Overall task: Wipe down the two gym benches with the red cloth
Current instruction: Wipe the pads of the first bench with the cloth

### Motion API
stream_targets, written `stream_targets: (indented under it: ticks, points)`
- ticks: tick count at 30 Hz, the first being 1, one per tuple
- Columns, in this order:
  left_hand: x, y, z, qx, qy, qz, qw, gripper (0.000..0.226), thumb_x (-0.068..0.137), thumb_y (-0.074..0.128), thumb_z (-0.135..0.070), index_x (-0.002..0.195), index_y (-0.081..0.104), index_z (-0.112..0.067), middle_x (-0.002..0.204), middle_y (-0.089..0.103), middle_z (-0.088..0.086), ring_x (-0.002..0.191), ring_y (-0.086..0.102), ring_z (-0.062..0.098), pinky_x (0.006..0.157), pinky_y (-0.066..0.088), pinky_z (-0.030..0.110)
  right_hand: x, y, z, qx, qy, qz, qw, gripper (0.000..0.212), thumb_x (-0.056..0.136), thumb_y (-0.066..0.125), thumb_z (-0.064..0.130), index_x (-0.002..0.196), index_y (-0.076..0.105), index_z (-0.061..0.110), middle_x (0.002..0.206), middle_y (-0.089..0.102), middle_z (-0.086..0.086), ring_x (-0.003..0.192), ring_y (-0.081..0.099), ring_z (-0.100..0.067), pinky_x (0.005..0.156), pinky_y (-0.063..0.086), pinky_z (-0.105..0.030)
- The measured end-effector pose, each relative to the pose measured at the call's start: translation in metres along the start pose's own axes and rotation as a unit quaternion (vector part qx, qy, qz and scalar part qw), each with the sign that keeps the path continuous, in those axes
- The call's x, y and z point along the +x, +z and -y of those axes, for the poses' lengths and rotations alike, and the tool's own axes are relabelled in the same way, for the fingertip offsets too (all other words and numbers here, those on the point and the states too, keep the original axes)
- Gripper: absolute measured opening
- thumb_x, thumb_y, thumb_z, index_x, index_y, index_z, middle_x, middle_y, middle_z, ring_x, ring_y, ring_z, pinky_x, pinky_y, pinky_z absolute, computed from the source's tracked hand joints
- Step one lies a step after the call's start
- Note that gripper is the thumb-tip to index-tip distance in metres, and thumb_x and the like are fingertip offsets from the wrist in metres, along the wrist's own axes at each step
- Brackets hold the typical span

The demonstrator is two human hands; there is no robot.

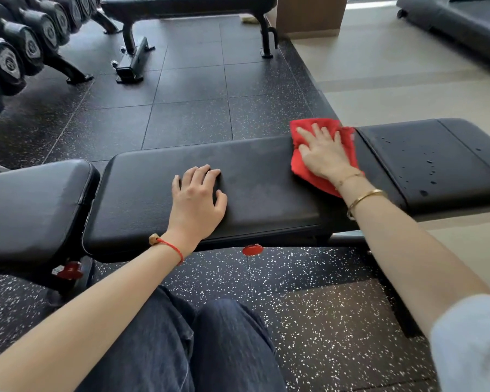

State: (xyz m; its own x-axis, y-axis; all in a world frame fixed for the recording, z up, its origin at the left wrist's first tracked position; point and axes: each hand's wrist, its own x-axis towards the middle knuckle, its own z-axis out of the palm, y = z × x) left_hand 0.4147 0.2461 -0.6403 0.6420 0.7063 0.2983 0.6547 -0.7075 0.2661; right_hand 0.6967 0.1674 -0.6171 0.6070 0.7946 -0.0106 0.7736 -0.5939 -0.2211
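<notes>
On padded bench, crumpled red cloth.

Red cloth under right-hand fingers; black bench pad beneath; black floor, white-speckled.

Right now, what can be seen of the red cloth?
The red cloth is a soft, towel-like fabric, bright red, rumpled and folded rather than spread flat. It lies on the black padded top of the near gym bench, at the right end of the long middle pad, beside the seam with the droplet-speckled right pad. The right hand presses flat on it with spread fingers, covering its centre; red edges show around the hand.
</notes>
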Motion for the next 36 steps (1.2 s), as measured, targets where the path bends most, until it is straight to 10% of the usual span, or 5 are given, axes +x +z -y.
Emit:
stream_targets:
  ticks: [7, 19, 28, 36]
  points:
    - [0.000, -0.001, 0.001, -0.003, 0.003, 0.001, 1.000, 0.044, 0.091, 0.051, -0.026, 0.134, 0.053, -0.016, 0.144, 0.049, 0.004, 0.136, 0.039, 0.025, 0.115, 0.025, 0.054, -0.089, 0.015, 0.006, 0.034, -0.155, -0.029, 0.987, 0.052, 0.099, 0.041, 0.027, 0.149, 0.030, 0.035, 0.161, 0.019, -0.002, 0.149, 0.015, -0.021, 0.121, -0.001, -0.043]
    - [0.001, 0.000, 0.000, 0.007, 0.002, 0.011, 1.000, 0.045, 0.092, 0.049, -0.026, 0.135, 0.051, -0.014, 0.145, 0.048, 0.006, 0.137, 0.038, 0.026, 0.115, 0.024, 0.055, -0.027, -0.003, -0.043, 0.004, 0.013, -0.016, 1.000, 0.052, 0.101, 0.031, 0.031, 0.152, 0.021, 0.032, 0.163, 0.008, -0.006, 0.150, 0.008, -0.025, 0.120, -0.004, -0.046]
    - [0.000, -0.002, 0.004, -0.024, -0.005, 0.031, 0.999, 0.046, 0.095, 0.048, -0.027, 0.140, 0.047, -0.018, 0.152, 0.041, 0.003, 0.143, 0.030, 0.022, 0.121, 0.017, 0.050, -0.095, 0.027, 0.043, 0.038, -0.192, -0.019, 0.980, 0.054, 0.098, 0.040, 0.029, 0.150, 0.026, 0.037, 0.162, 0.015, 0.001, 0.150, 0.010, -0.019, 0.121, -0.005, -0.039]
    - [-0.007, -0.029, 0.041, -0.004, -0.005, -0.016, 1.000, 0.040, 0.092, 0.054, -0.022, 0.132, 0.055, -0.016, 0.144, 0.049, 0.005, 0.138, 0.039, 0.025, 0.118, 0.022, 0.048, -0.030, 0.022, 0.056, 0.010, -0.061, -0.020, 0.998, 0.052, 0.101, 0.030, 0.032, 0.152, 0.021, 0.032, 0.163, 0.010, -0.006, 0.150, 0.008, -0.025, 0.120, -0.004, -0.044]
